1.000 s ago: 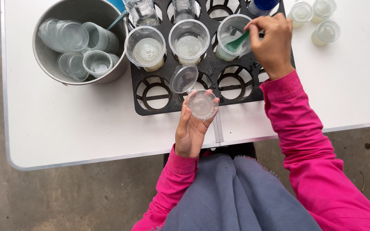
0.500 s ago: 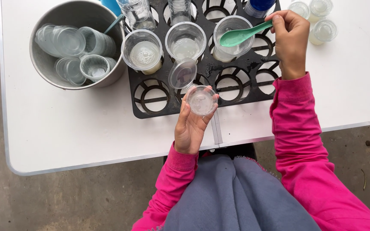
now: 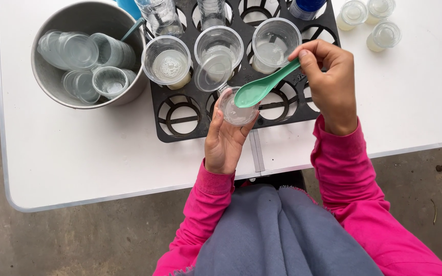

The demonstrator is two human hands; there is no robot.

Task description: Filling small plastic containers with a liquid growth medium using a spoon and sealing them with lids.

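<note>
My left hand point(image 3: 224, 138) holds a small clear plastic cup point(image 3: 234, 110) with its hinged lid point(image 3: 212, 73) flipped open, just above the front of a black cup tray point(image 3: 180, 130). My right hand point(image 3: 328, 82) grips a green plastic spoon point(image 3: 262, 87) by its handle. The spoon's bowl sits over the small cup's mouth. Behind them three large clear cups stand in the tray with pale liquid: one at the left point(image 3: 167, 61), one in the middle point(image 3: 221, 43), one at the right point(image 3: 274, 43).
A metal bowl point(image 3: 60, 94) at the left holds several empty small lidded cups. Three filled, lidded small cups point(image 3: 372, 20) stand at the back right of the white table point(image 3: 78, 158). Clear bottles point(image 3: 162, 13) and a blue-capped container point(image 3: 305, 6) stand in the tray's back row.
My right hand has brought the green spoon from the right large cup down and left to the small cup. My left hand has lifted the small cup slightly forward.
</note>
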